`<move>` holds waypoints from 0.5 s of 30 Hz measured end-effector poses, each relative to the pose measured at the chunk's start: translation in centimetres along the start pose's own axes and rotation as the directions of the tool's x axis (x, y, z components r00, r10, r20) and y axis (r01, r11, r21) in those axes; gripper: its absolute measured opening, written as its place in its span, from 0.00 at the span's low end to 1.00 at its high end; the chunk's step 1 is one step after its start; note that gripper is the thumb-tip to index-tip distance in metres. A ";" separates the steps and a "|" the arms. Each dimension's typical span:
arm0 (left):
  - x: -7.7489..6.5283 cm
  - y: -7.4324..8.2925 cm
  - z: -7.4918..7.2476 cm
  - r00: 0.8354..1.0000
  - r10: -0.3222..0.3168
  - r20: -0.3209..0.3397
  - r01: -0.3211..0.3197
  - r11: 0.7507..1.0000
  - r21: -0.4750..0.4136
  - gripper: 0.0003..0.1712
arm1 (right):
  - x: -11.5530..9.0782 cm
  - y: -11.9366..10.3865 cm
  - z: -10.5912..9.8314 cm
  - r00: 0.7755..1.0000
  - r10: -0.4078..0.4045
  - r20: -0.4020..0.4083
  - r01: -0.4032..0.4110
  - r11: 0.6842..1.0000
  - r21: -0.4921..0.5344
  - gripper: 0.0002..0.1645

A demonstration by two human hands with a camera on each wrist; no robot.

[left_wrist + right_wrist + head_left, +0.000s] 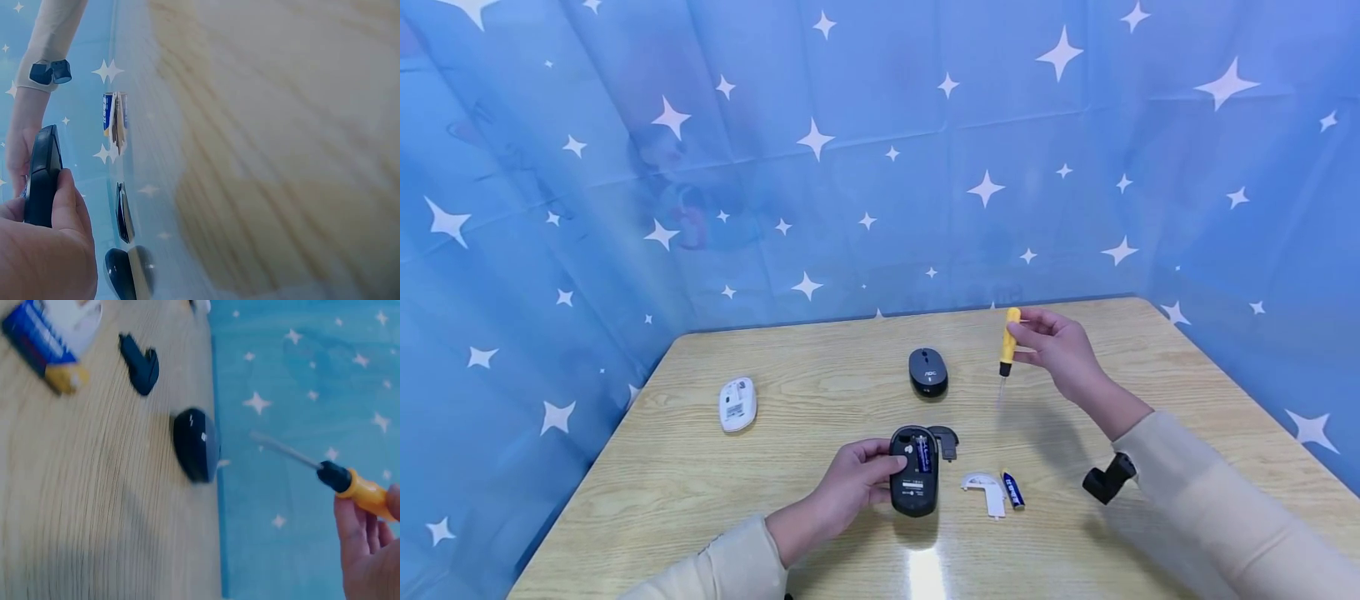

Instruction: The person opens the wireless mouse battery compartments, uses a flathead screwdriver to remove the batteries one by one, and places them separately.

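In the head view my left hand [850, 483] grips a black mouse [914, 492] with its underside up, thumb across it. A blue battery [922, 454] lies in its uncovered slot. The left wrist view shows this mouse [42, 178] edge-on. My right hand [1056, 346] pinches a screwdriver [1011, 333] by its yellow handle, tip pointing down above the table. In the right wrist view the screwdriver's shaft [287, 450] touches nothing. Just past the held mouse rests a black battery cover [946, 440]. A white battery cover [988, 492] and a loose blue battery [1012, 491] lie to its right.
A second dark mouse [928, 372] stands upright farther back on the wooden table [820, 375]. At the left a white mouse [737, 404] lies underside up. Behind the table's far edge hangs a blue star-patterned curtain [880, 183].
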State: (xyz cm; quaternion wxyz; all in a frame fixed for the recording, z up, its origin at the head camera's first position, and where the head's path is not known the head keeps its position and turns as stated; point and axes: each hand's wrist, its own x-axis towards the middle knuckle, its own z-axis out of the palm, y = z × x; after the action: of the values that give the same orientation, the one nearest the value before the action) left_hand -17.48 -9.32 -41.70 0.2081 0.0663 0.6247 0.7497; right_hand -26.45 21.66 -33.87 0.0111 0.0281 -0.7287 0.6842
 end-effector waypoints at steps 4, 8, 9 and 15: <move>0.0 -0.1 -0.1 1.000 0.006 0.001 -0.006 1.000 0.002 0.20 | 0.6 0.6 -1.3 1.000 0.023 -0.012 -0.024 0.999 -0.038 0.37; 0.0 -0.1 -0.1 1.000 0.011 -0.002 -0.011 1.000 0.002 0.20 | 1.2 1.2 -2.5 0.997 0.072 0.012 -0.070 0.993 -0.098 0.38; 0.0 -0.1 -0.1 1.000 0.010 -0.004 -0.010 1.000 0.001 0.20 | 1.4 1.4 -2.7 0.996 0.085 0.022 -0.082 0.990 -0.115 0.38; -0.1 -0.1 -0.1 1.000 0.006 -0.004 -0.006 1.000 -0.005 0.21 | 1.8 2.5 -4.1 0.978 0.203 0.042 -0.192 0.964 -0.182 0.39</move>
State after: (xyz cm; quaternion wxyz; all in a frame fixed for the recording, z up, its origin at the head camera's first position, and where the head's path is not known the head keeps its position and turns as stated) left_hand -17.43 -9.47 -41.81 0.2047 0.0663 0.6231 0.7520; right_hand -28.52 25.81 -35.96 -0.0770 -0.0251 -0.7856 0.6134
